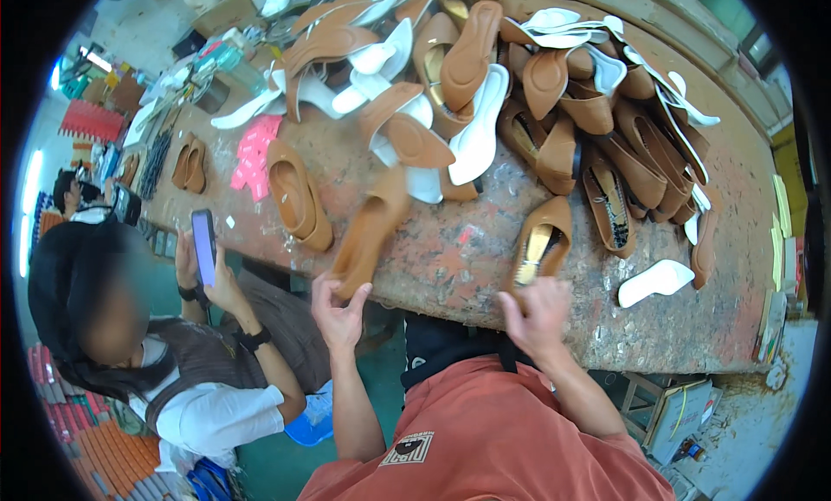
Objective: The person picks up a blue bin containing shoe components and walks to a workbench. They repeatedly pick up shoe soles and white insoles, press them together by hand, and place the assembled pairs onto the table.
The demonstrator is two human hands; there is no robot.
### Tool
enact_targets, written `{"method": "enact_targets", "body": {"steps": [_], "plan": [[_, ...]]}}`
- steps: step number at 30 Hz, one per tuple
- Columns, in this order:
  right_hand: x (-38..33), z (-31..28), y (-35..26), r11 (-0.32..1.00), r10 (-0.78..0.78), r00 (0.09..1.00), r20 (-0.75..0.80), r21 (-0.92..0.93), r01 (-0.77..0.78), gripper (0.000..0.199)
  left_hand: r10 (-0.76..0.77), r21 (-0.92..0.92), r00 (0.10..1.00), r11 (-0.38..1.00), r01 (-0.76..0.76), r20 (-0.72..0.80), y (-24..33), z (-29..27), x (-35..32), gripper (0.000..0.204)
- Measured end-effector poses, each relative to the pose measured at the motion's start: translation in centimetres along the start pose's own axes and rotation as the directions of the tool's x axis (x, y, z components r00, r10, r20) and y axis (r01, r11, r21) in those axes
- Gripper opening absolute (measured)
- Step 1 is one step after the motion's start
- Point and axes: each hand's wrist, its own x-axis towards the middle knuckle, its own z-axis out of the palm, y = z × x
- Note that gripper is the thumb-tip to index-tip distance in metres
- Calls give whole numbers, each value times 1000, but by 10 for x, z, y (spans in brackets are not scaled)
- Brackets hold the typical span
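Worktop (450, 267), one, broad, its surface scuffed and stained with red, bearing all the footwear listed here except, perhaps, the two held shoes. Heap of brown shoes and white insoles (472, 60), one, loosely piled along the far side and toward the right. Co-worker (208, 354), one, seated at the left beside the near edge. Left-hand shoe (372, 233), brown, blurred, toe pointing away, at the near edge; grasped at its heel end by the left hand (339, 315), thumb on one side, fingers on the other. Right-hand shoe (545, 220), brown with gold lining, toe away, opening upward; its heel end grasped by the right hand (541, 319), fingers blurred. Whether either shoe bears on the surface cannot be told. Handling note, by judgement: grip both lightly at the firm heel, keep toes aligned and openings up so the linings can be compared, steady the blurred left one before setting it down, and keep both clear of the heap lest the uppers scuff. White insole (655, 283), one, loose, right of the right-hand shoe. Pink sheet (257, 155), one, left of the heap. Phone (203, 246), one, held up by the co-worker. White scrap (230, 221), one, small, near the phone.
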Motion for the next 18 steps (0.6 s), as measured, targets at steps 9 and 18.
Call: {"method": "enact_targets", "body": {"steps": [9, 18], "plan": [[219, 151, 109, 502, 779, 620, 96, 496, -708, 78, 462, 587, 883, 692, -420, 87, 86, 75, 37, 64], [173, 40, 60, 296, 557, 828, -60, 946, -131, 17, 315, 21, 786, 923, -383, 531, 66, 143, -27, 21]]}}
